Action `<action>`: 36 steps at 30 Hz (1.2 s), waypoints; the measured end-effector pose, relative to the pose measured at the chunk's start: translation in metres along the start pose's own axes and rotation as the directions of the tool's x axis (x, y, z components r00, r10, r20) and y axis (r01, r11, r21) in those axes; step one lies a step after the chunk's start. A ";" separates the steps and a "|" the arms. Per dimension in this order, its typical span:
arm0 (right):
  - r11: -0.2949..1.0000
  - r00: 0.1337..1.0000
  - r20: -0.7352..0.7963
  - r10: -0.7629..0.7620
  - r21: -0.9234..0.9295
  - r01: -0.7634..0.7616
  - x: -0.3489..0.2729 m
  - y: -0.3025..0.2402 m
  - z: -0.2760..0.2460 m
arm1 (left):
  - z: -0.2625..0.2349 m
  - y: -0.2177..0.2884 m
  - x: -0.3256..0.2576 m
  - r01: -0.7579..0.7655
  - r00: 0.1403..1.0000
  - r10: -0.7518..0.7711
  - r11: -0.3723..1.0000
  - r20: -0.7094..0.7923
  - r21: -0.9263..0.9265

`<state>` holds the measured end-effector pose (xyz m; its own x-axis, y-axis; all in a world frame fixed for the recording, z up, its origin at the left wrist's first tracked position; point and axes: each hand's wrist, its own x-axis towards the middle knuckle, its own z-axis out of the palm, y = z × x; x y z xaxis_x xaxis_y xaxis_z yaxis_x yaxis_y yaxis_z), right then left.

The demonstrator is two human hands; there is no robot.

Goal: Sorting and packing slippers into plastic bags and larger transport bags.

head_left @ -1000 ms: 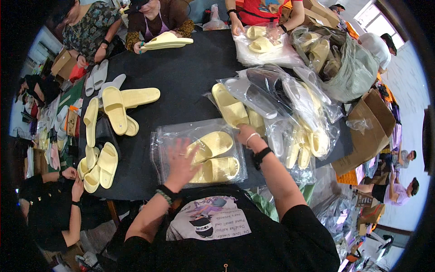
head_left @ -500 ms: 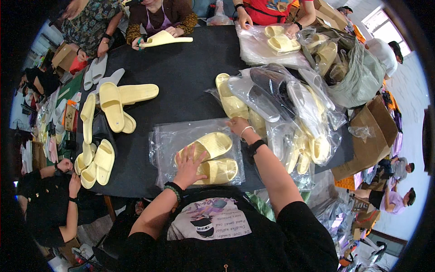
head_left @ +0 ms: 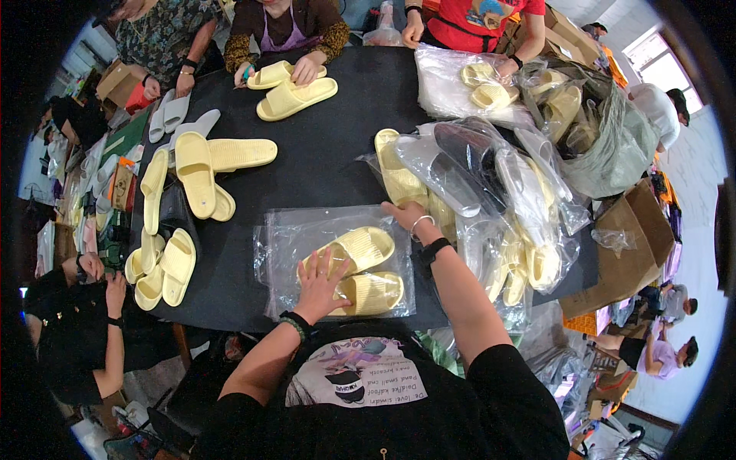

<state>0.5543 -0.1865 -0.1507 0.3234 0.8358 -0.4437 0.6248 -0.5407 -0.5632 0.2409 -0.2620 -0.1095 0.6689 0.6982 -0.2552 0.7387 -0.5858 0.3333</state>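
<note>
A pair of pale yellow slippers (head_left: 372,294) lies side by side in a clear plastic bag (head_left: 285,264) in front of me. My left hand (head_left: 323,290) rests on the bagged pair with its fingers spread. At the near left edge of a pile of bagged slippers (head_left: 502,180), my right hand (head_left: 409,215) has its fingers bent together on the plastic below a bagged yellow slipper (head_left: 399,170). The exact grip of those fingertips is partly hidden.
Loose yellow slippers (head_left: 195,172) and grey slippers (head_left: 170,115) lie on the black table (head_left: 307,165) at left. Co-workers stand around it. A stack of clear bags (head_left: 445,84), a grey-green sack (head_left: 613,142) and a cardboard box (head_left: 625,249) are at right.
Across the table, a co-worker's single yellow slipper is now two, lowered to the tabletop. My view has shifted slightly; my hands keep their places on the bags.
</note>
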 end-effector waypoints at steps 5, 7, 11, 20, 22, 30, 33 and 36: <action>0.994 0.987 0.116 -0.112 0.020 0.110 0.006 0.003 0.004 | -0.001 -0.001 0.000 0.000 1.000 0.000 1.000 0.008 0.011; 0.989 0.990 0.040 -0.135 0.072 0.132 0.010 0.009 0.008 | 0.002 -0.003 0.000 -0.023 1.000 0.023 1.000 -0.017 -0.015; 0.921 0.932 -0.363 0.025 0.372 0.120 0.016 0.029 0.015 | 0.004 0.000 0.004 -0.036 0.998 0.036 0.999 -0.041 0.002; 0.980 0.995 -0.078 -0.061 0.186 0.075 0.000 0.015 0.009 | 0.009 -0.006 0.003 -0.049 0.999 0.049 0.998 -0.005 0.048; 0.984 0.987 -0.130 -0.097 0.136 0.115 -0.001 0.017 0.008 | 0.009 -0.006 0.002 -0.045 0.998 0.045 0.999 -0.033 -0.012; 0.959 0.955 -0.298 -0.004 0.269 0.087 -0.013 0.026 0.002 | 0.001 -0.009 0.003 -0.049 0.998 0.049 0.999 -0.045 -0.002; 0.980 0.956 -0.263 -0.127 0.112 0.161 -0.061 -0.003 -0.016 | -0.011 -0.012 -0.007 -0.050 0.995 0.045 0.997 -0.089 -0.051; 0.983 0.992 0.117 -0.051 -0.170 0.071 -0.111 0.013 -0.025 | -0.037 0.004 0.015 -0.099 0.983 0.094 0.995 -0.155 -0.025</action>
<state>0.5443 -0.2835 -0.0915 0.2055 0.8454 -0.4931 0.7581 -0.4561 -0.4661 0.2503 -0.2388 -0.0787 0.7144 0.6953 -0.0787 0.6665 -0.6419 0.3792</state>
